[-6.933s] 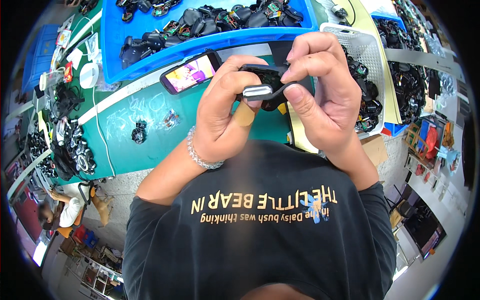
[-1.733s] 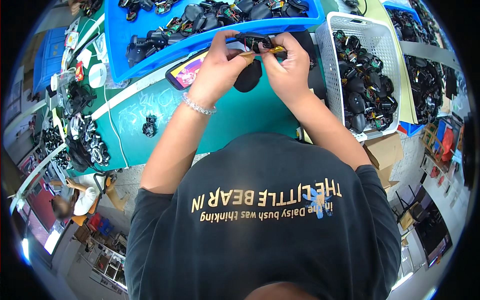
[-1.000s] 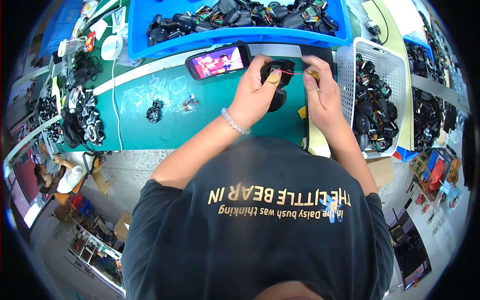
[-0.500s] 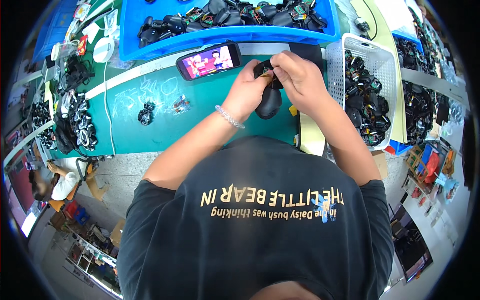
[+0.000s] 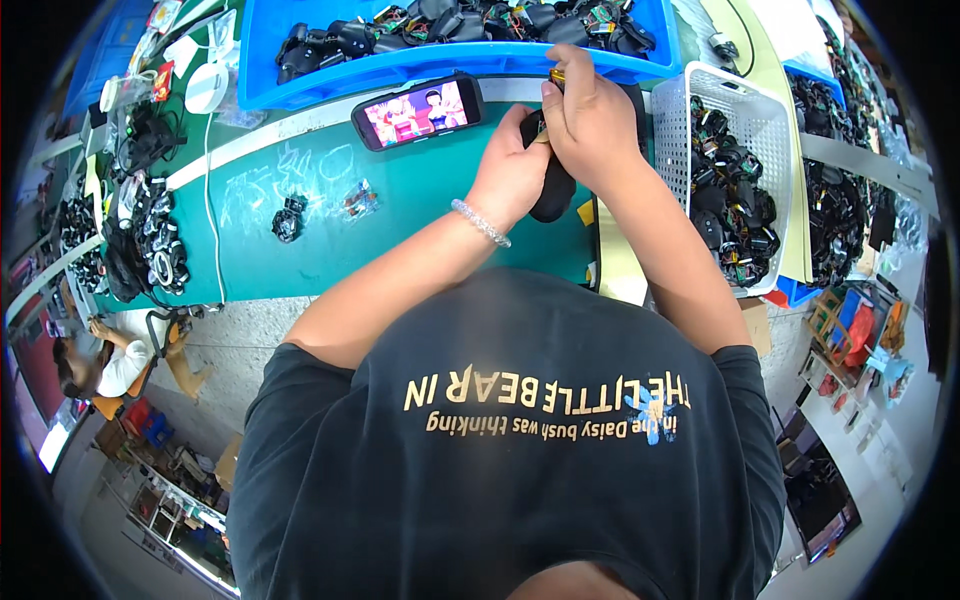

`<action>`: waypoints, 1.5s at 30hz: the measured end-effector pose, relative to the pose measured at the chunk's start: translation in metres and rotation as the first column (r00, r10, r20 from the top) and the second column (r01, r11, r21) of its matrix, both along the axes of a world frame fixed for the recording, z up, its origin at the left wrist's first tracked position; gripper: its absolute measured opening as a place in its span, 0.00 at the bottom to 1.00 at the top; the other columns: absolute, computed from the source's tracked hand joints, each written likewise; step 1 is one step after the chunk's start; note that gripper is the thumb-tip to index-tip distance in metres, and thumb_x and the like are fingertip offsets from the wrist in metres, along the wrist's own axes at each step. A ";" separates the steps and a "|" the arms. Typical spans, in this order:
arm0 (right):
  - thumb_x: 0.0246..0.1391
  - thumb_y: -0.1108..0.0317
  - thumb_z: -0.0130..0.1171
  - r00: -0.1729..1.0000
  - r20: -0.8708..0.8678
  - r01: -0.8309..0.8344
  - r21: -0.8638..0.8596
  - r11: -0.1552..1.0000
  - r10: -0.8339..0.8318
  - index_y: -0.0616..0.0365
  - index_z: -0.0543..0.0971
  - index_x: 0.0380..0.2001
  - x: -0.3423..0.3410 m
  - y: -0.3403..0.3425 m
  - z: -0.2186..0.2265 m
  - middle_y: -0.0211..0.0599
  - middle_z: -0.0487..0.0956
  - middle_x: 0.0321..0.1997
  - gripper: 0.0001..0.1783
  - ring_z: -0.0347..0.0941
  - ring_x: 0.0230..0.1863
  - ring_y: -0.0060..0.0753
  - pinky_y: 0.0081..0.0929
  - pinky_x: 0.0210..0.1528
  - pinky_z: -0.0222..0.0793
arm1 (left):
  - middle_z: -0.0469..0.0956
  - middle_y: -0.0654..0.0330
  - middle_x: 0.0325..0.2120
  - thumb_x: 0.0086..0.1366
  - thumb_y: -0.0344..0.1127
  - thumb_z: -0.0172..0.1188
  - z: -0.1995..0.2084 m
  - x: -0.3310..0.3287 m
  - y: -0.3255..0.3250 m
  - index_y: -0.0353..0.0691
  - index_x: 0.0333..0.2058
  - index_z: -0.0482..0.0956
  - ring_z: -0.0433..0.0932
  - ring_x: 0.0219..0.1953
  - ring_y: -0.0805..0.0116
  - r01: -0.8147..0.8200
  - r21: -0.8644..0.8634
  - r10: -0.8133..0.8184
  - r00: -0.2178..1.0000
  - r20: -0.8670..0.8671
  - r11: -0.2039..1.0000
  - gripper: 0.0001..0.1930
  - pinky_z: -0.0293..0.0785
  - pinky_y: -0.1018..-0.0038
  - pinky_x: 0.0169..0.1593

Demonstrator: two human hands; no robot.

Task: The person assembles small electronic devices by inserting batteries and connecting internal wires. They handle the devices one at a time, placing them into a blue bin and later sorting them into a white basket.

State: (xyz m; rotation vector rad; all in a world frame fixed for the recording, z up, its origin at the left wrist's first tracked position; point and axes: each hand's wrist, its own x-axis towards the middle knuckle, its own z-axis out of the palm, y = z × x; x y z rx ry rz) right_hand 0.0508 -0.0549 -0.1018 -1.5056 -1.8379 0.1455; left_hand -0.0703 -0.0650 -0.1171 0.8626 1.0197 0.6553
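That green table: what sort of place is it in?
Probably a workshop for small gadgets: a blue bin on the green table is heaped with black gadget parts, and a white basket holds more of them.

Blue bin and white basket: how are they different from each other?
The blue bin has solid front walls, but the white basket has walls full of little holes. The blue bin stretches wide across the picture, while the white basket looks narrower, with its long side pointing away from the person. The blue bin runs past the picture's top edge; the white basket fits inside it.
Both hold piles of black parts.
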 end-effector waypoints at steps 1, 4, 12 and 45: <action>0.51 0.74 0.51 1.000 -0.005 0.014 -0.002 1.000 -0.014 0.58 0.66 0.40 -0.001 -0.001 0.000 0.42 0.77 0.26 0.12 0.75 0.28 0.47 0.40 0.28 0.68 | 0.74 0.58 0.35 0.61 0.29 0.54 0.001 0.000 0.000 0.32 0.45 0.66 0.74 0.35 0.72 -0.003 -0.008 0.003 1.000 -0.007 1.000 0.14 0.72 0.76 0.39; 0.51 0.74 0.52 1.000 0.012 -0.023 -0.106 0.994 0.024 0.58 0.64 0.42 0.002 -0.002 -0.003 0.43 0.77 0.25 0.14 0.75 0.28 0.48 0.40 0.28 0.67 | 0.74 0.58 0.34 0.61 0.28 0.53 -0.002 -0.003 0.001 0.32 0.44 0.66 0.74 0.35 0.72 -0.033 -0.043 0.033 0.999 0.002 0.999 0.14 0.71 0.77 0.38; 0.47 0.70 0.61 0.975 -0.035 -0.222 -0.081 0.972 0.220 0.56 0.71 0.33 0.013 -0.009 0.016 0.35 0.76 0.30 0.10 0.73 0.29 0.43 0.34 0.28 0.66 | 0.74 0.59 0.33 0.62 0.30 0.53 0.000 -0.019 0.003 0.33 0.44 0.65 0.73 0.33 0.76 -0.017 0.131 0.024 0.998 -0.052 0.991 0.13 0.71 0.79 0.35; 0.46 0.73 0.59 0.976 0.082 -0.190 -0.136 0.972 0.202 0.59 0.71 0.26 0.006 -0.011 0.048 0.39 0.70 0.26 0.06 0.71 0.28 0.44 0.35 0.29 0.67 | 0.73 0.53 0.35 0.61 0.26 0.51 0.032 -0.024 0.009 0.35 0.46 0.64 0.72 0.38 0.67 0.212 0.477 -0.062 0.948 -0.311 0.853 0.14 0.70 0.72 0.43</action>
